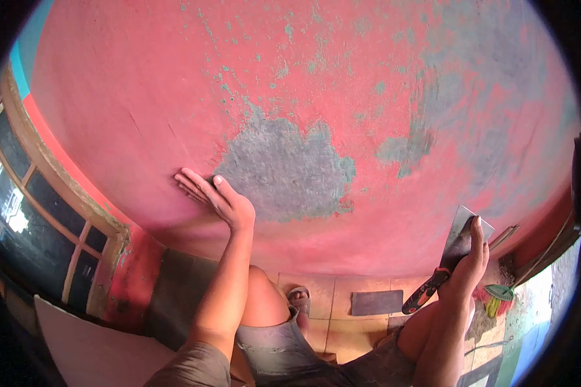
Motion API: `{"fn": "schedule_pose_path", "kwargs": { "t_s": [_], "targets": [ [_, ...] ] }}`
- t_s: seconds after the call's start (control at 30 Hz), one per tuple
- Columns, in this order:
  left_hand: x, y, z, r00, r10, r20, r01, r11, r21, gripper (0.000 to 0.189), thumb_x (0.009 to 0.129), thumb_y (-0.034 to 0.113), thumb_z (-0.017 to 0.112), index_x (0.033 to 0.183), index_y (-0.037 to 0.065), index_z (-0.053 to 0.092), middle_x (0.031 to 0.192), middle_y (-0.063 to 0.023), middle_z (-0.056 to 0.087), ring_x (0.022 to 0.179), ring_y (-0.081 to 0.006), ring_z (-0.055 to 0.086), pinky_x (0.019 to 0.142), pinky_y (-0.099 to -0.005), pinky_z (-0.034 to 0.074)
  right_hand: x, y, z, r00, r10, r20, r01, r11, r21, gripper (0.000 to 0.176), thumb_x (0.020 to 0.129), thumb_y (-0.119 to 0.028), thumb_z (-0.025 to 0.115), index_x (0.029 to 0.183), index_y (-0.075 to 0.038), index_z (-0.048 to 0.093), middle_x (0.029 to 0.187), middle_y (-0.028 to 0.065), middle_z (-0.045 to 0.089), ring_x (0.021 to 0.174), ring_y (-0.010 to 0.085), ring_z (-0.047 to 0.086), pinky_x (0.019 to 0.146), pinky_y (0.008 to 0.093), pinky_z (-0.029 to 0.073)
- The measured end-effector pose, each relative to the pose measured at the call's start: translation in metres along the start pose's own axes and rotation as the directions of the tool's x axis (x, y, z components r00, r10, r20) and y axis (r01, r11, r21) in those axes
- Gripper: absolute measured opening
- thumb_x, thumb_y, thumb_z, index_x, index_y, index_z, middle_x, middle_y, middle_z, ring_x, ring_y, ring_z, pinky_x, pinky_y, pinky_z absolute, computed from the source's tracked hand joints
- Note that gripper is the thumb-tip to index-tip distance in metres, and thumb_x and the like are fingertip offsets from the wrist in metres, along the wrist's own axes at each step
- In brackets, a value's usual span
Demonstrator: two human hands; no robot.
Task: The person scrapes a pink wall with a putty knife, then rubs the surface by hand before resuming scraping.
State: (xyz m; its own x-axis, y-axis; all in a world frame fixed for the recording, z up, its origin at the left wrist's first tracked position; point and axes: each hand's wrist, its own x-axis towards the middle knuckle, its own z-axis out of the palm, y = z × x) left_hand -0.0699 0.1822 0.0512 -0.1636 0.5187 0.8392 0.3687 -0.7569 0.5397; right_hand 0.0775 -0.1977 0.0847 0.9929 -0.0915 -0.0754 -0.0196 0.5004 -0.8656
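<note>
My left hand (pixel 223 203) is raised to the pink wall (pixel 161 122), fingers stretched out, at the lower left edge of a bare grey patch (pixel 284 171). Whether the palm presses on the wall is hard to tell. Low on the right, my right hand (pixel 468 274) grips a putty knife (pixel 458 248) with a wide metal blade pointing up and a black and orange handle. One finger lies along the blade, which appears apart from the wall.
A wooden-framed window (pixel 51 206) stands at the left. On the tiled floor (pixel 313 306) lies a dark flat rectangular piece (pixel 377 303). A broom with coloured bristles (pixel 498 300) rests at the right. Peeled grey-green areas (pixel 407 151) mark the wall's right side.
</note>
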Motion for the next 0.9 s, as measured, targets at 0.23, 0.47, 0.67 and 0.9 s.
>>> {"fn": "schedule_pose_path", "kwargs": {
  "t_s": [0.23, 0.47, 0.67, 0.9],
  "targets": [
    [-0.001, 0.0, 0.0, 1.0, 0.007, 0.005, -0.007, 1.0, -0.002, 0.07, 0.107, 0.037, 0.033, 0.159, -0.004, 0.01, 0.166, -0.0291, -0.002, 0.155, -0.0432, -0.003, 0.124, -0.0554, -0.002, 0.0, 0.0, 0.0, 1.0, -0.018, 0.003, 0.018, 1.0, -0.012, 0.032, 0.093, -0.038, 0.073, 0.104, -0.01, 0.063, 0.09, -0.0009, 0.059, 0.078, 0.0106, 0.056, 0.068, 0.0269, 0.045],
    [-0.001, -0.001, 0.001, 1.0, 0.023, 0.002, -0.023, 1.0, 0.002, 0.07, 0.108, 0.036, 0.033, 0.159, -0.005, 0.011, 0.166, -0.0296, -0.002, 0.155, -0.0436, -0.003, 0.124, -0.0556, -0.002, 0.002, 0.001, -0.003, 1.0, -0.009, 0.021, 0.01, 1.0, -0.028, 0.032, 0.093, -0.038, 0.073, 0.104, -0.01, 0.064, 0.09, -0.0005, 0.06, 0.077, 0.0109, 0.056, 0.069, 0.0271, 0.046],
    [-0.002, 0.002, 0.0, 1.0, 0.027, 0.007, -0.027, 1.0, -0.006, 0.07, 0.108, 0.035, 0.033, 0.159, -0.006, 0.01, 0.166, -0.0299, -0.003, 0.155, -0.0442, -0.004, 0.124, -0.0559, -0.002, 0.004, 0.003, -0.006, 0.999, -0.012, 0.044, 0.013, 1.0, -0.02, 0.032, 0.093, -0.037, 0.073, 0.104, -0.009, 0.065, 0.091, 0.0002, 0.06, 0.077, 0.0115, 0.056, 0.069, 0.0283, 0.046],
    [-0.005, 0.009, -0.001, 0.999, 0.037, 0.03, -0.037, 0.999, 0.01, 0.072, 0.106, 0.037, 0.035, 0.159, -0.006, 0.01, 0.166, -0.0308, -0.004, 0.155, -0.0444, -0.005, 0.123, -0.057, -0.003, 0.0, 0.002, -0.001, 1.0, -0.004, 0.012, 0.004, 1.0, -0.018, 0.034, 0.093, -0.038, 0.072, 0.105, -0.008, 0.064, 0.091, 0.001, 0.059, 0.079, 0.0129, 0.057, 0.07, 0.0289, 0.048]
  ]
}}
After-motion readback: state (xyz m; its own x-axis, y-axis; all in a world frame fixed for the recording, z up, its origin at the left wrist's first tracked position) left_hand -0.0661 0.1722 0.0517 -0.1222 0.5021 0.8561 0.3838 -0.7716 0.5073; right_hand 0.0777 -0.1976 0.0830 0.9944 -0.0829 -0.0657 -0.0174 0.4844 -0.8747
